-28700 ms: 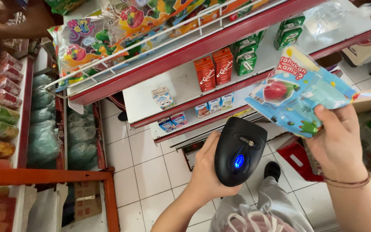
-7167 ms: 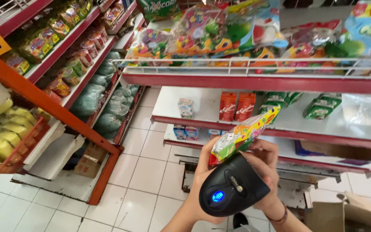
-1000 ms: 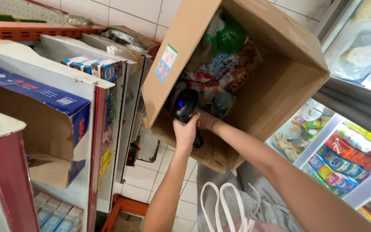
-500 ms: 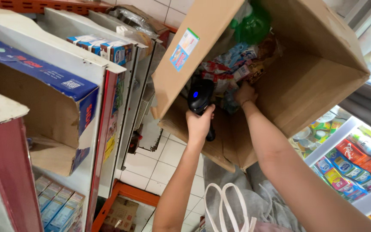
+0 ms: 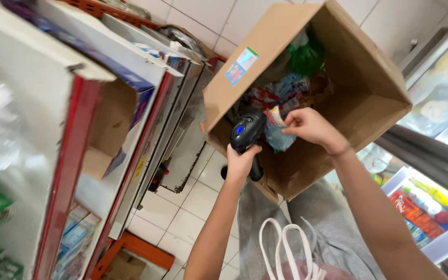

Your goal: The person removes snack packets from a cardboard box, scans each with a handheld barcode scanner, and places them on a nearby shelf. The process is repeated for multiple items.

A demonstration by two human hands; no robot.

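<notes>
My left hand (image 5: 242, 161) grips a black handheld barcode scanner (image 5: 247, 134) with a blue light on its top, held at the mouth of an open cardboard box (image 5: 361, 67). My right hand (image 5: 309, 127) pinches a colourful snack packet (image 5: 277, 129) right beside the scanner's head, just inside the box. Several more bright packets (image 5: 286, 93) and something green (image 5: 307, 57) lie deeper in the box. A small blue and green sticker (image 5: 241, 66) is on the box's outer flap.
White and red shop shelving (image 5: 105, 129) with boxed goods stands to the left, and a shelf of packets (image 5: 421, 202) at the lower right. A white tiled floor (image 5: 182, 218) lies below. My grey trousers and white drawstrings (image 5: 286, 249) show at the bottom.
My right hand has drawn back from deep in the box with a packet in its fingers, brought next to the scanner. The scanner hand has stayed at the box's opening.
</notes>
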